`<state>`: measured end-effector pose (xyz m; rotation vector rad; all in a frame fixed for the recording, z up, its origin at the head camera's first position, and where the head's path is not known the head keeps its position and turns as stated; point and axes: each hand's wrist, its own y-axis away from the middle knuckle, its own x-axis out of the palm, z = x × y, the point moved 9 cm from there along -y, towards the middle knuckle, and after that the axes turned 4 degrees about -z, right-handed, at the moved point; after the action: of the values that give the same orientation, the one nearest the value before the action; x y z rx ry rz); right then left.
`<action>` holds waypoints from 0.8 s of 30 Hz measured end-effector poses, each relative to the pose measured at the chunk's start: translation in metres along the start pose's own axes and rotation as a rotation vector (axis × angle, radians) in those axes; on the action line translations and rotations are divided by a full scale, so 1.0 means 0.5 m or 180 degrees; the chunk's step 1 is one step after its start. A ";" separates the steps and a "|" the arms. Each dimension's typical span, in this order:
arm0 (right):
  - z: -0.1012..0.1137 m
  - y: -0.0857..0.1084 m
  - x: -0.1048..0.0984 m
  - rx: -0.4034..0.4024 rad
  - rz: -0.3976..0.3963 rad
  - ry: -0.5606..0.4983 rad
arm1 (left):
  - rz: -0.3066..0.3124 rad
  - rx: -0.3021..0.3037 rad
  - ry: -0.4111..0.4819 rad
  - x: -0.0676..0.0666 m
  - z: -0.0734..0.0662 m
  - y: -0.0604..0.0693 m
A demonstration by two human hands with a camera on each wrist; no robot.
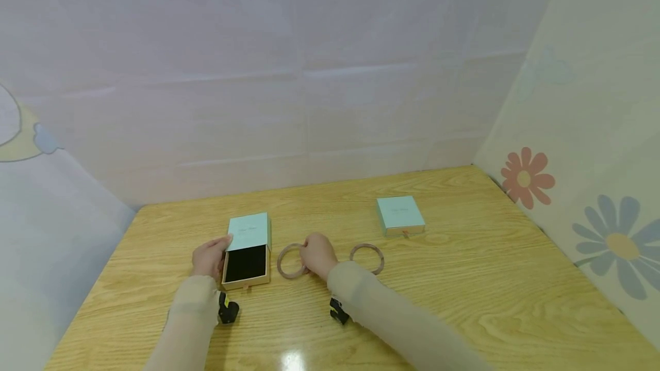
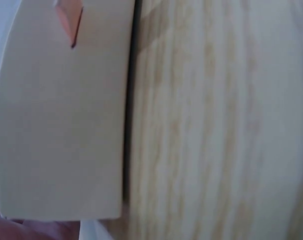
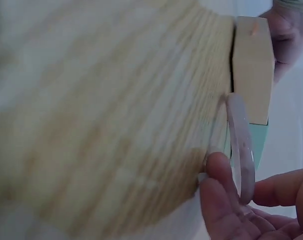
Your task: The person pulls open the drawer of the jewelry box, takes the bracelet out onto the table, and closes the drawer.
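At the table's left part stands a mint-green bangle box (image 1: 248,230), its drawer (image 1: 246,264) pulled out toward me and showing a black lining. My left hand (image 1: 208,257) holds this box by its left side; in the left wrist view the drawer front (image 2: 61,120) hides most of that hand. Just right of the drawer, my right hand (image 1: 317,253) pinches a pale, pinkish translucent bangle (image 1: 280,264) by its right side. The right wrist view shows the bangle (image 3: 241,142) tilted between thumb and fingers. A second similar bangle (image 1: 382,259) lies on the table, right of that hand.
Another mint-green box (image 1: 400,214), closed, sits farther back on the right of the wooden table (image 1: 490,279). A pale cloth wall (image 1: 309,73) rises behind the table's back edge, and a flower-printed one (image 1: 593,147) stands along its right side.
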<state>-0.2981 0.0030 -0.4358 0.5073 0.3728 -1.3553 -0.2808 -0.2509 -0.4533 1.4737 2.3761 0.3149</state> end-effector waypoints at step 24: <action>0.038 -0.002 0.028 -0.0500 0.0156 0.1758 | 0.0043 -0.0035 0.0043 0.005 0.003 -0.007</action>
<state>-0.2972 -0.0191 -0.4277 0.7522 0.9046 -1.1118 -0.2840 -0.2503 -0.4563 1.4881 2.3720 0.3417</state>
